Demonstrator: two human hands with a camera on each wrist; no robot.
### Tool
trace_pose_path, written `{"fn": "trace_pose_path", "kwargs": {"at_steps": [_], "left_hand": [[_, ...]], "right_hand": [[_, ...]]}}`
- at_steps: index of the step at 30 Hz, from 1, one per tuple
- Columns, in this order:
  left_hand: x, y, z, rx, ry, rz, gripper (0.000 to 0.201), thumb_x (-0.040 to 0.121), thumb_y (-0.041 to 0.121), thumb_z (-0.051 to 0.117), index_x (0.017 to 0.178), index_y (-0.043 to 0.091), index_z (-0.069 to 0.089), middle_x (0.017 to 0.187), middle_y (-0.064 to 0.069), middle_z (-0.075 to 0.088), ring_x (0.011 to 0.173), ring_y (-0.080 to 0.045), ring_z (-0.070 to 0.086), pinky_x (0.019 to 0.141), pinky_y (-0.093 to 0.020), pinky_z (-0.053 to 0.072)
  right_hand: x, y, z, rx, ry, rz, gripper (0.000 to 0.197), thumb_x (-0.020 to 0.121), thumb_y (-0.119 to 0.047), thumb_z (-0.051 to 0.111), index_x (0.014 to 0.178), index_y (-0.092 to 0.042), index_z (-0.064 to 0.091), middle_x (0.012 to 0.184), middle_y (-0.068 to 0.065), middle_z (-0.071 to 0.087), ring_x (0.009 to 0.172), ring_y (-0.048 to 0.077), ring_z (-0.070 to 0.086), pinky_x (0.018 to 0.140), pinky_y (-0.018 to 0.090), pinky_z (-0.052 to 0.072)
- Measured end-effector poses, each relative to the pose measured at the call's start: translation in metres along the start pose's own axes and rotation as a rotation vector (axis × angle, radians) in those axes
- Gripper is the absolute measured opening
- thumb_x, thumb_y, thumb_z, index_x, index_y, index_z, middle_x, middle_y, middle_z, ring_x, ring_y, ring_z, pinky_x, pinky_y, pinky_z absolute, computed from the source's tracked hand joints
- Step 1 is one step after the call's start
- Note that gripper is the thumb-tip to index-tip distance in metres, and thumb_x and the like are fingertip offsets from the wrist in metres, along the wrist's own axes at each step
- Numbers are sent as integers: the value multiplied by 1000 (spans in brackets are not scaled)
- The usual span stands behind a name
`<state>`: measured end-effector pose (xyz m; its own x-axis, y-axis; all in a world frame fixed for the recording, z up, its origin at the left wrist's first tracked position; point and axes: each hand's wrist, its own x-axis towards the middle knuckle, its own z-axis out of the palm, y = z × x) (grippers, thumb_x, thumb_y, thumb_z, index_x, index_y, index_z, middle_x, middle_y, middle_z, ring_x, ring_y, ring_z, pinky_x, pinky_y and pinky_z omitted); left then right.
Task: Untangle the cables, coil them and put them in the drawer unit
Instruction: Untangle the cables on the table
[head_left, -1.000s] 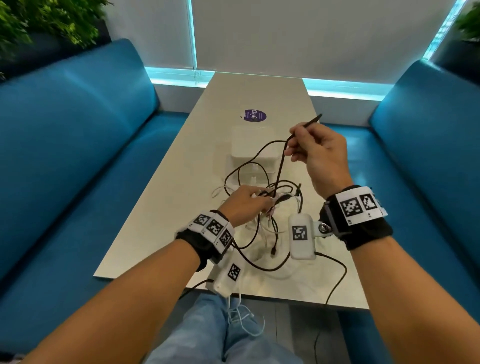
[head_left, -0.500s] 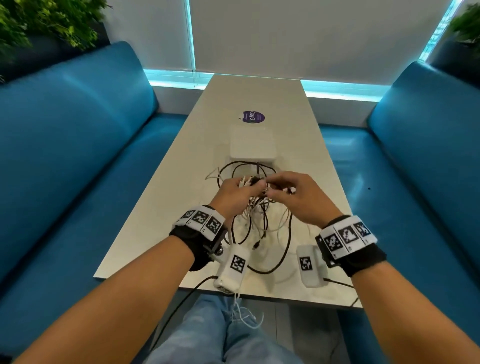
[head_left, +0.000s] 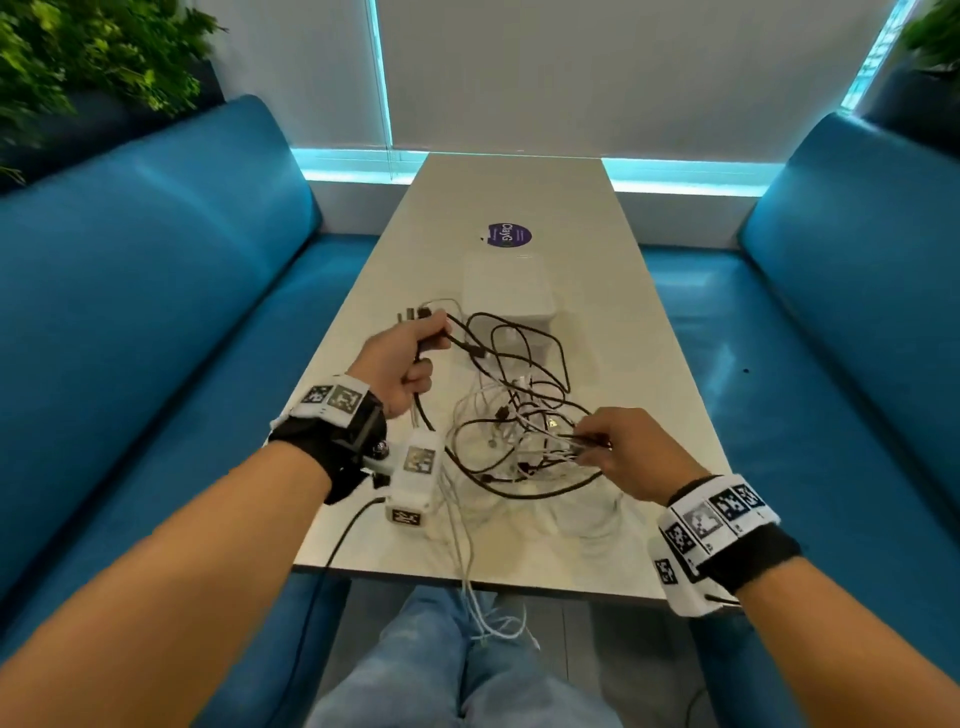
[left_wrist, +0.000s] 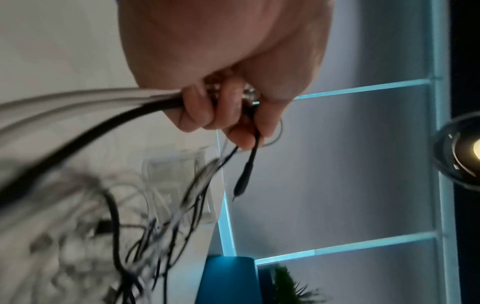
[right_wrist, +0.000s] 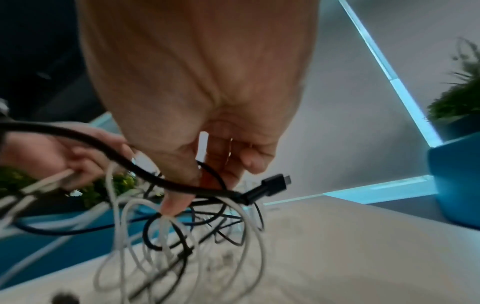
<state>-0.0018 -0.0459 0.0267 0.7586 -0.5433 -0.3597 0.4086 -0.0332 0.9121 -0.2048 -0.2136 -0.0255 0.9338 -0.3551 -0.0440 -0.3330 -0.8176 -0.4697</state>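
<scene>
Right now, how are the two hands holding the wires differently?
The left hand grips a bunch of cables in a closed fist, while the right hand pinches strands with its fingertips. The left hand is raised nearer the white drawer unit; the right hand sits lower, closer to the table's near edge. Connector ends stick out past the left hand; the right hand has a black plug beside it. Both hold black and white cables from the same tangle.

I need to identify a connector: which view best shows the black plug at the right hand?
The right wrist view: the black plug sticks out sharp and close beside the right hand. The head view shows only small dark cable ends at that hand, and the left wrist view shows a blurred tangle.
</scene>
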Motion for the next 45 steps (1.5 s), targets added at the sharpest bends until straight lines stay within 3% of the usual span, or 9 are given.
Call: {"fn": "trace_pose_path", "kwargs": {"at_steps": [6,12,15,22,29,32,36,41,45], "left_hand": [[-29,25,14,584,-246,222,15,93,24,61,82,13,63,69,-1,55,42,-9,24,42,-21,16],[-62,40,43,826,-479,420,13,91,14,63,79,18,65,44,19,52,39,4,45,41,-5,30],[-61,37,42,758,-418,437,16,89,13,66,97,0,68,42,19,48,38,3,43,40,-5,28],[-35,22,11,1114,-83,436,10,84,26,72,80,17,71,73,3,65,62,-7,55,53,-18,37],[-25,25,16,1151,100,424,33,94,32,57,63,21,60,61,6,50,61,-15,46,57,-27,33],[-30,35,25,780,-55,374,39,97,40,49,82,13,72,59,3,46,49,-10,37,47,-23,30],[-50,55,47,439,-262,351,49,99,45,41,79,7,65,48,3,36,42,-11,25,41,-22,20],[-67,66,82,293,-342,390,53,96,57,34,71,16,57,46,6,25,47,-17,35,50,-26,34],[-75,61,97,170,-380,346,56,94,62,30,70,18,55,51,4,21,45,-13,28,48,-23,33]], "right_hand": [[13,-14,-27,167,151,-6,45,84,-20,70,127,-24,57,114,-3,60,96,10,57,88,24,45],[43,-58,-66,343,129,-185,45,89,-17,65,130,-32,53,88,-2,63,73,14,65,75,27,52],[52,-58,-77,290,242,-208,16,90,-9,58,94,-21,69,79,-6,67,73,5,63,72,33,49],[37,2,-100,523,816,-57,22,87,-2,61,105,-10,71,92,3,70,85,14,68,79,39,57],[15,37,-105,449,673,118,20,87,3,59,95,-9,72,76,1,69,71,19,69,74,24,54],[8,49,-104,301,571,227,13,83,-4,65,86,-15,73,69,-4,69,65,10,67,59,13,47],[-2,52,-94,17,223,373,43,80,-1,62,114,-27,65,103,3,69,93,20,62,78,27,46],[-26,-9,-83,126,308,45,57,77,7,51,119,-32,59,113,1,52,84,20,54,84,26,46],[-38,-31,-59,93,-250,0,48,80,-12,62,119,-38,58,112,-9,41,83,6,52,75,24,47]]}}
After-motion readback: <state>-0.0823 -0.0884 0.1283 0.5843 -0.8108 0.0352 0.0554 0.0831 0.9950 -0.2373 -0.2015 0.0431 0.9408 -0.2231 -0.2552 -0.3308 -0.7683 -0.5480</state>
